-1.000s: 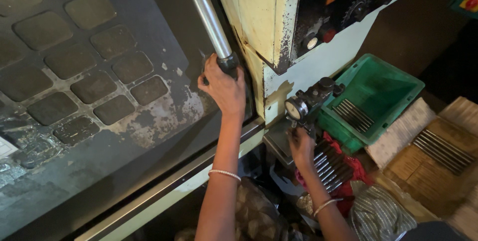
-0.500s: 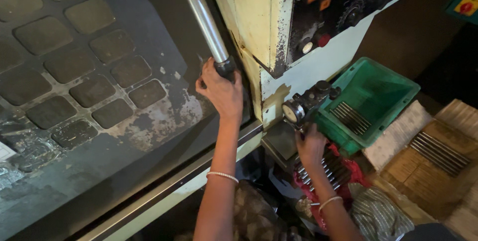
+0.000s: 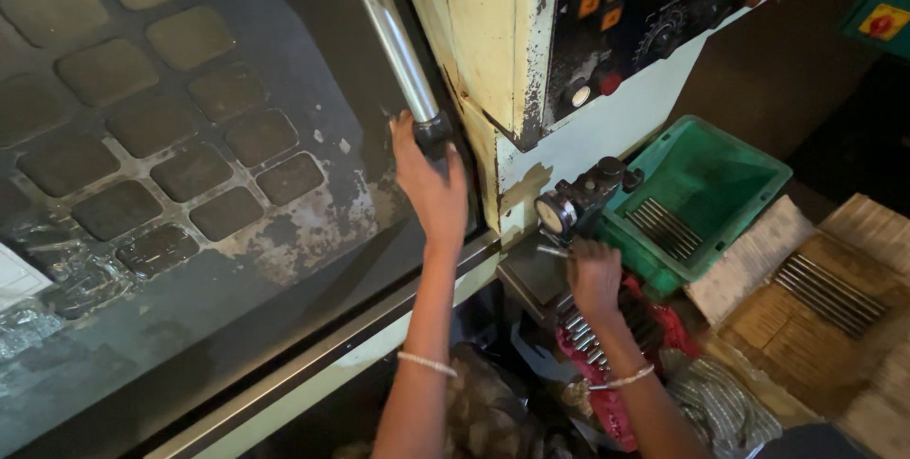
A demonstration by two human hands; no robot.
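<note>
Looking down at a worn machine with cream paint flaking off its corner post [image 3: 493,70]. The left hand [image 3: 431,184] is up on the sliding door [image 3: 190,231], fingers curled around the bottom end of the long shiny handle [image 3: 393,42], right where the chrome tube meets its dark end mount. Closed grip, thumb side toward the post. There's a thin bracelet [image 3: 427,364] on that wrist.

The right hand [image 3: 592,274] is lower down, just right of the post's foot, resting on a small metal ledge below a round dial gauge [image 3: 553,214]. It looks like the fingers are pinched on a thin metal pin [image 3: 553,251] that pokes out toward the gauge, but it's small and dim there, so I can't swear to how tight the hold is. Another bracelet [image 3: 621,380] sits on this wrist.

Right of the gauge is a green bin [image 3: 749,174] with a row of thin steel rods [image 3: 664,227] lying in it. Under the right forearm there's a red rag [image 3: 616,402] with more rods [image 3: 583,331] lined up on it. Farther right of the bin, cardboard [image 3: 806,326] carries another bunch of rods [image 3: 825,293].

Above the gauge, on the post's right side, is a dark control panel [image 3: 664,4] with orange buttons and a red knob. The door's window shows a grid of dark rounded squares, with scuffed, peeling paint along its lower edge.
</note>
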